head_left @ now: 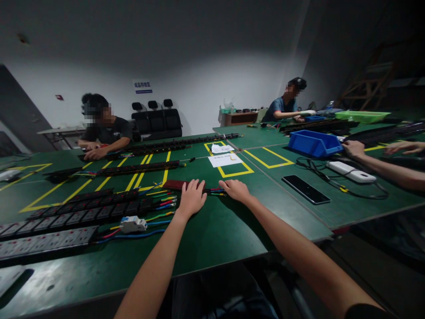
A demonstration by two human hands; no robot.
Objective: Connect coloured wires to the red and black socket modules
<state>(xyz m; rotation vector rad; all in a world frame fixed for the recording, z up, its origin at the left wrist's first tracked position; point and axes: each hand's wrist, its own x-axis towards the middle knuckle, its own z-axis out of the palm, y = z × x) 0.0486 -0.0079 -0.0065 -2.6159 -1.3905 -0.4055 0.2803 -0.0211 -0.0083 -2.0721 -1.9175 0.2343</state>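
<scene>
My left hand (192,197) lies with its fingers stretched out over the right end of a dark reddish-brown strip (173,184). Red, blue and green wires (214,191) run out from beneath it towards my right hand (235,190). The fingers of that hand are closed at the wire ends; the exact grip is partly hidden. Left of my forearm, black power strips (69,217) lie side by side, with coloured leads ending in ring terminals (172,201). A white circuit breaker (133,224) sits on the leads of the nearest strips.
Beyond my hands lie paper sheets (226,160) and yellow tape outlines on the green table (212,248). To the right are a phone (305,189), a white power bank-like device (351,172) with cables, and a blue bin (314,144). A co-worker's hands (353,149) are at the right; two people work across the table.
</scene>
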